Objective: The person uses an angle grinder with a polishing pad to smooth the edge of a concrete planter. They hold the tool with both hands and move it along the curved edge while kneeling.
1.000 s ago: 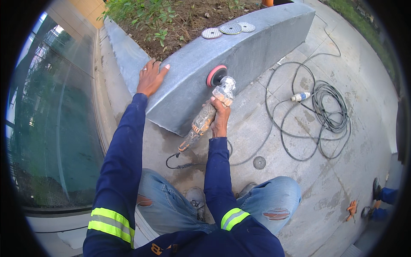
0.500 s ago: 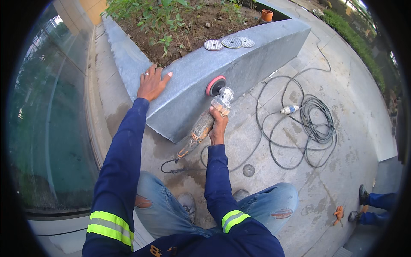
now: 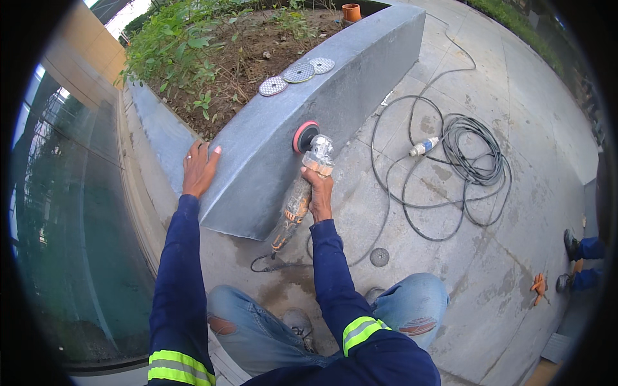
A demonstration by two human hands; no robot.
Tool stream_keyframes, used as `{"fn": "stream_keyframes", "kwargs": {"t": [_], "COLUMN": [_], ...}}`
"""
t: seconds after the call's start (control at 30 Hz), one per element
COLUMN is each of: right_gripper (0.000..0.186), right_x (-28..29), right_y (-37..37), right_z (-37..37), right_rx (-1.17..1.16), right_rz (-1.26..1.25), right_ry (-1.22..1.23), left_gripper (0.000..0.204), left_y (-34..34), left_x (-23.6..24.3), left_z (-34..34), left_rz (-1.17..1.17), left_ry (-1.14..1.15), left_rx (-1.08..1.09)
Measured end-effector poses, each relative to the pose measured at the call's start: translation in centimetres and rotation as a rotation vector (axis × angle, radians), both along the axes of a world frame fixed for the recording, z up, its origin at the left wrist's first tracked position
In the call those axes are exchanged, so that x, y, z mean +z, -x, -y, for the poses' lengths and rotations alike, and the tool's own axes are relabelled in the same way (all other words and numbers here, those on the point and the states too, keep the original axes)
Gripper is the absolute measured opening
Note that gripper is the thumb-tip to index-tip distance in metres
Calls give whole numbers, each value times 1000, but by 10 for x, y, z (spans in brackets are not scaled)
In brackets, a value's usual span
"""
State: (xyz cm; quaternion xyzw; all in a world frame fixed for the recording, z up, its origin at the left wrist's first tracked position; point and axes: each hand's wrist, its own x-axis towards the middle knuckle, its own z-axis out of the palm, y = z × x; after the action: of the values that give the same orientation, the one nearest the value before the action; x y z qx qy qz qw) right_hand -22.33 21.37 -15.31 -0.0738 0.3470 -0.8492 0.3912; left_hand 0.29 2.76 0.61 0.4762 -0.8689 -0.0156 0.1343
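Observation:
My right hand [image 3: 318, 193] grips a dusty angle grinder [image 3: 297, 199] whose red pad [image 3: 304, 136] presses against the side face of a grey stone planter wall [image 3: 360, 71]. My left hand [image 3: 198, 168] lies flat, fingers spread, on the top of that wall near its corner. Three round sanding discs [image 3: 297, 73] lie in a row on the wall's top edge further along. The grinder's cable runs down from its tail across the paving.
A coil of dark cable [image 3: 473, 151] with a blue-and-white plug [image 3: 425, 147] lies on the paving to the right. A loose disc [image 3: 379, 257] lies near my knee. Another person's feet [image 3: 579, 248] are at the right edge, an orange tool [image 3: 538, 284] nearby. Glass panels [image 3: 77, 225] stand at left.
The view has shifted, so the wall and cable sit a little further right. The grinder pad has moved slightly along the wall face. My left hand stays flat on the wall top.

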Motion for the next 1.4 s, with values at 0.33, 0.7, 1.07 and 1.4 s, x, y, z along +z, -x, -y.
{"fn": "stream_keyframes", "kwargs": {"t": [0.33, 0.7, 1.07, 1.4], "right_gripper": [37, 35, 40, 35], "right_x": [4, 40, 35, 26], "right_y": [58, 59, 50, 78], "right_z": [19, 27, 20, 30], "right_rx": [-91, -41, -9, -49], "right_rz": [-31, -82, -60, -45], "right_ry": [-46, 33, 47, 33], "left_gripper": [66, 67, 68, 70], "left_y": [5, -5, -9, -4], "left_x": [9, 9, 13, 13], "left_z": [-2, -2, 2, 0], "left_rz": [19, -21, -11, 11], "left_ry": [-3, -33, -36, -28], "left_rx": [-22, -48, -18, -49]}}
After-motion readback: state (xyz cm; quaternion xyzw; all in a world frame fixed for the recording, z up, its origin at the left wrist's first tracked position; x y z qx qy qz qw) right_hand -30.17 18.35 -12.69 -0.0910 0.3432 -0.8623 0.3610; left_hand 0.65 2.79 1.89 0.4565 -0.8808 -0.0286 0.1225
